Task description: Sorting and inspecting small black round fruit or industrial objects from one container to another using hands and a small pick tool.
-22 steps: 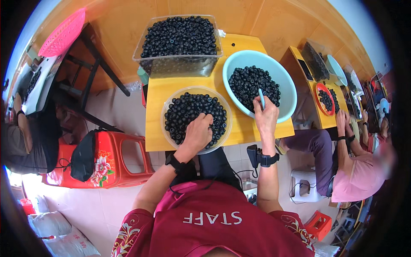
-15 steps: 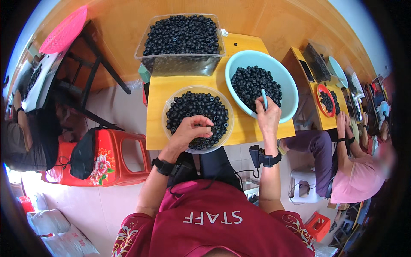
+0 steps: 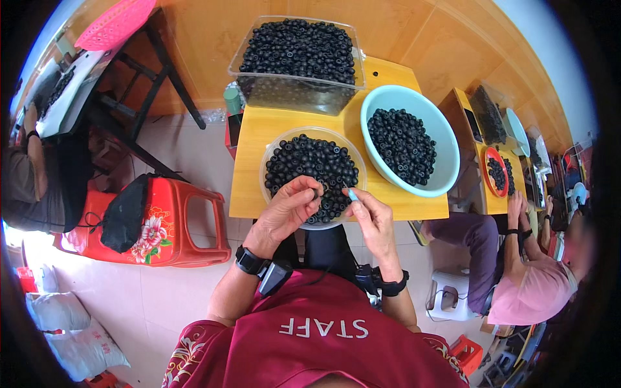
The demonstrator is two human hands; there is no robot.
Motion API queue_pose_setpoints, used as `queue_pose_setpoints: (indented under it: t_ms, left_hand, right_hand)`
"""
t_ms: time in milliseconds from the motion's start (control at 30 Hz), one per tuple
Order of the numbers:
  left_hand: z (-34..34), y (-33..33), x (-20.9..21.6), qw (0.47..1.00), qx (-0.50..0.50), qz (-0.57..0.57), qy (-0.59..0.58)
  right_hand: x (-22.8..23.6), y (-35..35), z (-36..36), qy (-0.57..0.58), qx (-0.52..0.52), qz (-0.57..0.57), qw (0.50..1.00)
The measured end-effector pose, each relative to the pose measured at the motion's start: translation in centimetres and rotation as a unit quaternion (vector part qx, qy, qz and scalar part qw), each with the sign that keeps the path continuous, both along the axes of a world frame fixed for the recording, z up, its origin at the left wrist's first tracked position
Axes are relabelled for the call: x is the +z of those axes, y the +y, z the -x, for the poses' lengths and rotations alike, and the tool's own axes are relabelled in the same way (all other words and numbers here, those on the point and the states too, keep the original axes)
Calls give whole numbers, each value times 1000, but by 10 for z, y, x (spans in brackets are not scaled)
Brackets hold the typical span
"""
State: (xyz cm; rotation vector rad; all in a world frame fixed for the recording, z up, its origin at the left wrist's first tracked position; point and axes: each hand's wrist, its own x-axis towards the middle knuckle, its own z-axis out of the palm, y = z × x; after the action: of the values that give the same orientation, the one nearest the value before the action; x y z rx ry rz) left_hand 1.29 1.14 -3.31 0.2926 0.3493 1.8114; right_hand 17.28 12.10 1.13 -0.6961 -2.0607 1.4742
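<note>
Over the near edge of a round clear bowl (image 3: 262, 161) of small black rings, my two hands are close together. My left hand (image 3: 284, 210) pinches one small black ring (image 3: 316, 193) between thumb and fingers. In my right hand (image 3: 373, 226) is a slim light-blue-handled tool (image 3: 352, 194), its handle pointing toward the left hand; the tip is too fine to make out. To the right stands a light blue basin (image 3: 447, 155), also with many black rings inside.
A large clear bin (image 3: 297, 96) heaped with black rings stands at the back of the yellow table (image 3: 252, 136). One loose ring (image 3: 375, 74) lies behind the basin. A red stool (image 3: 187, 223) is at left; a person in pink (image 3: 533, 291) works at right.
My right hand has moved left with the blue-handled tool, from the light blue basin to beside my left hand. The whole view has shifted slightly.
</note>
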Motion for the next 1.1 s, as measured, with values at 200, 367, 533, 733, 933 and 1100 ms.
queue_pose_setpoints:
  t_ms: [200, 367, 533, 733, 933, 1100]
  left_hand:
    - [2, -7, 4, 997, -23, 65, -16]
    - [2, -8, 1, 998, -27, 54, -33]
    - [-1, -9, 4, 997, -12, 77, -24]
    - [0, -10, 3, 997, -16, 74, -10]
    - [-1, -9, 7, 997, -15, 79, -9]
    - [2, -10, 11, 997, -11, 74, 13]
  right_hand:
    - [2, -5, 5, 6, 6, -83, 997]
    - [15, -16, 7, -23, 29, -203, 979]
    - [13, -15, 8, -24, 37, -270, 962]
    - [15, -13, 8, -30, 42, -296, 954]
    - [14, -9, 9, -29, 50, -304, 951]
    - [10, -6, 10, -26, 58, -305, 950]
